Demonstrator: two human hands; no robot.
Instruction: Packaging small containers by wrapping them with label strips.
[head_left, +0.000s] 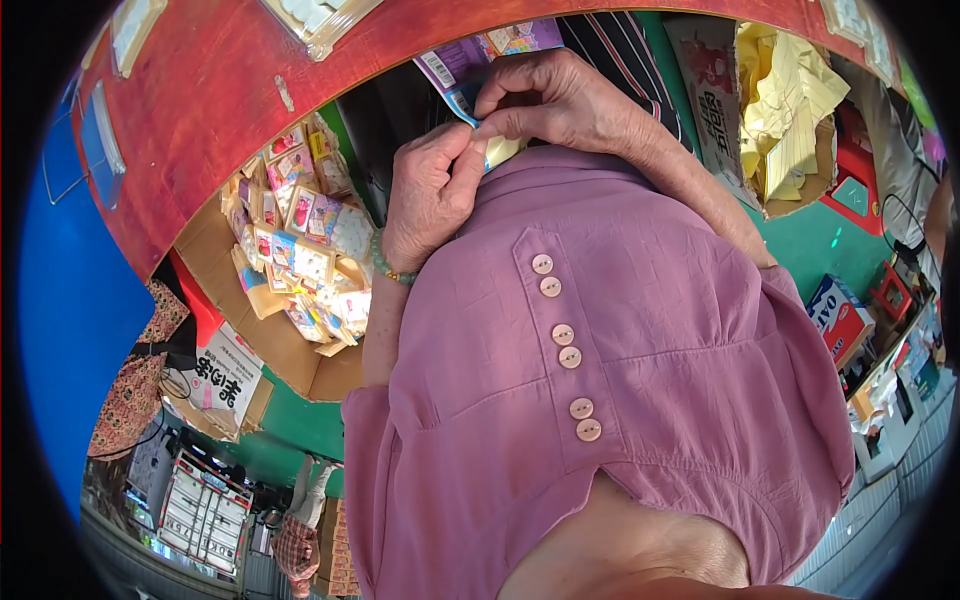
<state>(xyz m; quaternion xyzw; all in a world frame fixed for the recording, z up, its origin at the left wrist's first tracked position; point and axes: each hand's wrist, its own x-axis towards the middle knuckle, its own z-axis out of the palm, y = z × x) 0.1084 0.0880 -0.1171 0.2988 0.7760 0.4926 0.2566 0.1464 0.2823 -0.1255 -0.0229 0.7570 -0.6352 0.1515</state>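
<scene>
Close to my lap, both hands work at a purple and blue printed card sleeve [452,72] with a barcode on it. My right hand [575,105] pinches its blue edge between thumb and bent fingers. Beside it, my left hand [432,188] is closed, thumb against forefinger, at the lower end of the same edge. A bead bracelet [382,262] circles the left wrist. Something pale yellow [503,150] shows just under the fingertips; its kind is hidden. Another purple printed piece [525,38] lies beyond my right hand, partly under the table edge.
A red tabletop [215,125] curves across the far side, with clear packs [318,15] on it. At left, an open cardboard box [335,378] holds several small printed packets [300,255]. At right stands a carton with crumpled yellow paper [790,110], near a red stool [855,190].
</scene>
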